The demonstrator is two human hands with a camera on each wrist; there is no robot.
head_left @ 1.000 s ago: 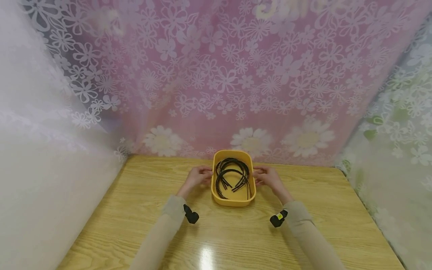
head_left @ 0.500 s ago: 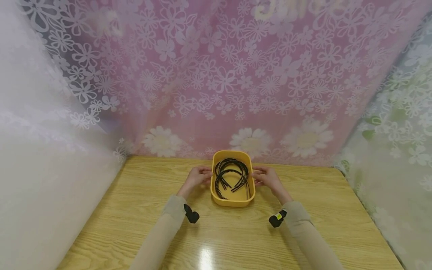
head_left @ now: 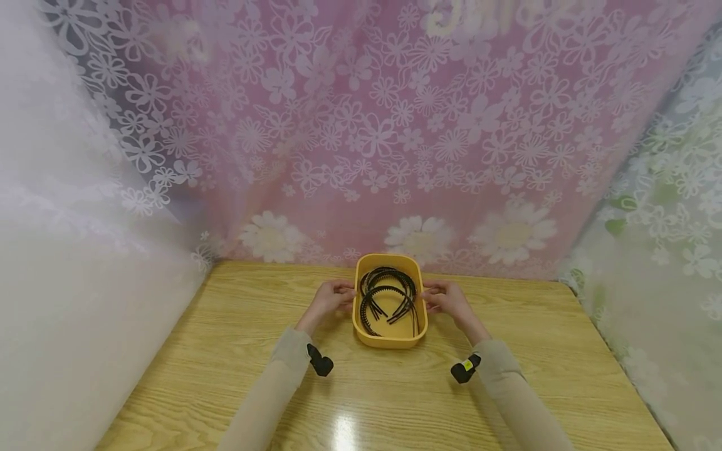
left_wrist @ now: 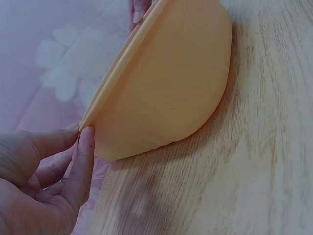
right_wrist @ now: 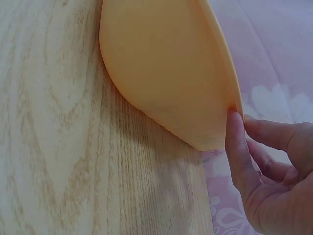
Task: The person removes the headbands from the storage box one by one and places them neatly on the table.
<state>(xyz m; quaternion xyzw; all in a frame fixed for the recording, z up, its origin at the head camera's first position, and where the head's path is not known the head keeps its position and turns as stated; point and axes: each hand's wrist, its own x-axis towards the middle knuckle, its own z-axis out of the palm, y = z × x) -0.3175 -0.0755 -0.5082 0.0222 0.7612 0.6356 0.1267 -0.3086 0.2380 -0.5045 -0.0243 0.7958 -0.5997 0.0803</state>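
A yellow rectangular bin point(head_left: 390, 342) with rounded corners sits on the wooden table near its back edge. Several black toothed headbands point(head_left: 389, 289) lie overlapping inside it. My left hand point(head_left: 331, 297) pinches the bin's left rim between thumb and finger; the left wrist view shows the yellow wall point(left_wrist: 161, 83) beside those fingertips point(left_wrist: 87, 133). On the opposite side, my right hand point(head_left: 448, 297) pinches the right rim the same way, with the thumb at the edge and a finger point(right_wrist: 235, 132) under it against the outer wall point(right_wrist: 166, 63).
The wood-grain table point(head_left: 242, 388) stretches toward the person. A pink flowered curtain point(head_left: 350, 156) hangs right behind the bin. Pale sheets stand at the left point(head_left: 84, 300) and at the right point(head_left: 665, 300). A small black camera is strapped on each wrist.
Both hands keep their hold on the bin's rims. Bin and hands appear a few pixels lower in the head view; otherwise nothing visibly differs.
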